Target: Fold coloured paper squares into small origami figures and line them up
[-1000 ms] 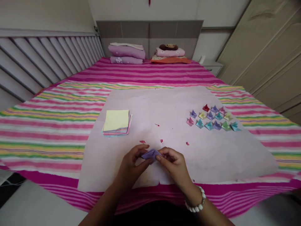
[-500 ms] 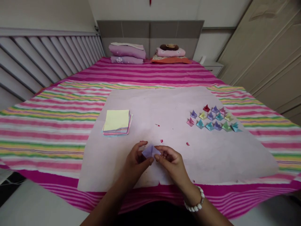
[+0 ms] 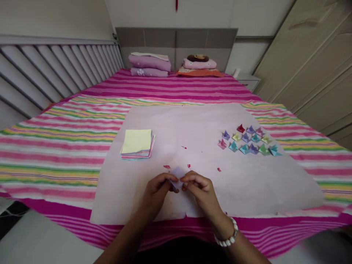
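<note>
A small lilac folded paper point(image 3: 178, 173) is pinched between both my hands just above the pale sheet point(image 3: 192, 128) spread on the bed. My left hand point(image 3: 158, 190) grips its left side with fingers curled. My right hand point(image 3: 200, 190), with a white bead bracelet at the wrist, grips its right side. Most of the paper is hidden behind my fingers. A stack of coloured square papers point(image 3: 136, 143) with a yellow top sheet lies to the left. Several small folded paper shapes point(image 3: 249, 142) in mixed colours sit in rows at the right.
Tiny red paper scraps point(image 3: 188, 166) lie on the sheet near my hands. The striped pink bedspread point(image 3: 68, 146) covers the bed. Pillows point(image 3: 150, 64) are stacked at the headboard. A slatted rail point(image 3: 49, 73) runs along the left, wardrobe doors point(image 3: 316, 66) along the right.
The lilac paper was open and pointed between my fingers; now both hands have closed over it and pressed it smaller. The camera tipped slightly down.
</note>
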Action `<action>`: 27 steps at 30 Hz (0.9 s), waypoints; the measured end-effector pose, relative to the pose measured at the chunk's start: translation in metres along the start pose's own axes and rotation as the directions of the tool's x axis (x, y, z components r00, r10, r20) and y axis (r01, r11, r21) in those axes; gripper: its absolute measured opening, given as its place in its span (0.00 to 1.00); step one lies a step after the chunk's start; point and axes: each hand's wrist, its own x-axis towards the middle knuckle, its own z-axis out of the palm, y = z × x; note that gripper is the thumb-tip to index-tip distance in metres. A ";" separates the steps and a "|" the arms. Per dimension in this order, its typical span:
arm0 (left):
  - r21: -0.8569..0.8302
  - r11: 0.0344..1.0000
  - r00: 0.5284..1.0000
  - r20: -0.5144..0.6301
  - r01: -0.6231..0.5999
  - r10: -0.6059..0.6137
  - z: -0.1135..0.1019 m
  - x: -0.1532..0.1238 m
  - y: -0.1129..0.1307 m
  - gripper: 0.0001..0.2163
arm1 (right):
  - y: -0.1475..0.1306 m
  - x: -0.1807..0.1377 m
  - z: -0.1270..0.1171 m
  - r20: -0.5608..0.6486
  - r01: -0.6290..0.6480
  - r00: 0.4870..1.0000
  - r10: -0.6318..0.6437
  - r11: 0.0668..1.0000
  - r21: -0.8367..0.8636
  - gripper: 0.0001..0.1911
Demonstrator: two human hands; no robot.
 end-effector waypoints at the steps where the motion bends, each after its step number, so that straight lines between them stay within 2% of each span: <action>1: -0.034 0.999 1.000 0.011 0.026 -0.025 -0.001 0.000 0.000 0.07 | 0.000 0.000 0.000 0.000 0.002 1.000 -0.002 1.000 -0.018 0.05; 4: -0.107 0.993 0.998 0.034 0.048 -0.045 -0.002 0.000 0.001 0.10 | -0.003 -0.001 0.000 0.013 0.026 1.000 -0.025 0.997 -0.076 0.04; 8: 0.047 0.999 0.999 -0.045 0.011 -0.009 0.003 0.000 0.003 0.08 | -0.005 -0.002 0.005 0.034 0.056 0.998 -0.053 0.994 -0.093 0.05; 11: 0.126 0.992 0.997 -0.077 -0.011 0.021 0.007 -0.001 0.002 0.07 | -0.004 -0.001 0.009 -0.050 0.010 0.999 -0.014 0.997 -0.078 0.07; 14: 0.180 0.983 0.996 -0.067 -0.039 0.052 0.005 -0.001 0.001 0.09 | -0.002 0.001 0.009 -0.122 -0.066 0.991 0.057 0.995 -0.073 0.09; 18: 0.287 0.951 0.993 0.003 -0.115 0.119 -0.003 0.000 0.006 0.09 | -0.002 0.003 0.004 -0.101 -0.080 0.992 0.071 0.993 -0.092 0.12; 21: 0.346 0.924 0.987 0.038 -0.160 0.156 -0.008 0.001 0.011 0.07 | -0.004 0.003 0.000 -0.062 -0.061 0.997 0.054 0.990 -0.128 0.10; 27: 0.443 0.879 0.980 -0.008 -0.175 0.199 -0.007 0.004 0.007 0.09 | -0.005 0.005 -0.004 -0.029 0.078 0.996 -0.089 0.958 -0.275 0.09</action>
